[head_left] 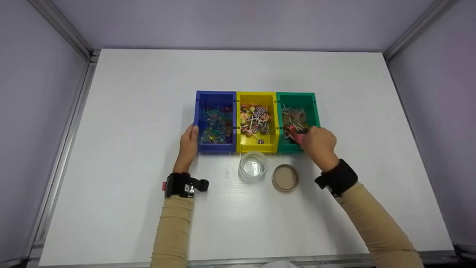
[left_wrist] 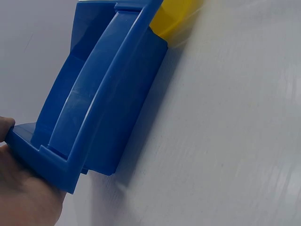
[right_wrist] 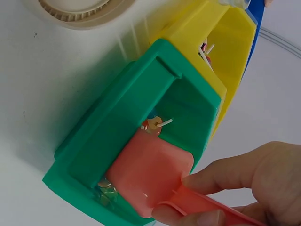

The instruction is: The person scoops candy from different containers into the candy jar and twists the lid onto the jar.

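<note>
One pink scoop is extending into the green bin from the right hand, which is gripping its handle; the right forearm is slanting inward, while the left hand is grasping the blue bin by its side.

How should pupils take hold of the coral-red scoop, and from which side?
Probably by its narrow handle, from the near right, with thumb and fingers on opposite sides. The coral-red scoop has its broad blade inside the green bin, beside lollipops, while the handle runs toward that side. The right hand grips it there.
</note>
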`<state>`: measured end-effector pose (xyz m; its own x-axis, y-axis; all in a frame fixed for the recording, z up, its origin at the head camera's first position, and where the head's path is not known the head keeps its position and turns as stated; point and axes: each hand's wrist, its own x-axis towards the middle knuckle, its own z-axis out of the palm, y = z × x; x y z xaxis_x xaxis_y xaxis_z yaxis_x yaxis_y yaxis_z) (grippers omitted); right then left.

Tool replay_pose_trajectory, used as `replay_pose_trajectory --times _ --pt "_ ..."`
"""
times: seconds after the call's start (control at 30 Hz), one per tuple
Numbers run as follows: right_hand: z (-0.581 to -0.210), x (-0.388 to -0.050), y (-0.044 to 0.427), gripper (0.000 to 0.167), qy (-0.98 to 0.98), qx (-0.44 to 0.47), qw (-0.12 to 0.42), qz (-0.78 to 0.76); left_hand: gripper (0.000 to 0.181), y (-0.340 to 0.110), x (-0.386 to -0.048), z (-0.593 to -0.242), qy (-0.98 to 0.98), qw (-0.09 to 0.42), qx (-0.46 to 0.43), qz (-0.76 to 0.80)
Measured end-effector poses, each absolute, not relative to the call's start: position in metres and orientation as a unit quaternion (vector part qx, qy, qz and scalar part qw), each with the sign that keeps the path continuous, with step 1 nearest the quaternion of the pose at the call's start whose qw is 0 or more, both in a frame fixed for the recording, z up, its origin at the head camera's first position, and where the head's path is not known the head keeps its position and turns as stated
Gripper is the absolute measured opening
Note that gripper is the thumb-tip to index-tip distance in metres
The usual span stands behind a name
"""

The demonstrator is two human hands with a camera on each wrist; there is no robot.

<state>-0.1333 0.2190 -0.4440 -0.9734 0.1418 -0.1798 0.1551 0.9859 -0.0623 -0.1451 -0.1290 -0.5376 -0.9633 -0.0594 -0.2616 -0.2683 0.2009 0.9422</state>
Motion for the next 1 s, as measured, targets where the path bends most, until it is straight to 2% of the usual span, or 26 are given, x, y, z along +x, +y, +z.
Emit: replay_pose_trajectory --times 0.3,0.67,1.0 --pt "-0.45 -0.129 0.221 0.03 0.994 0.079 0.038 -0.066 0.052 -0.129 -0.146 -0.537 0.773 0.083 -0.118 0.618" --pt "-0.456 -0.125 0.226 0.024 0.991 0.081 0.027 -0.101 0.052 -0.129 -0.145 -0.536 0.774 0.09 -0.115 0.616" --pt "-0.46 -0.121 0.226 0.024 0.989 0.08 -0.01 -0.127 0.052 -0.129 -0.145 -0.537 0.777 0.09 -0.114 0.613"
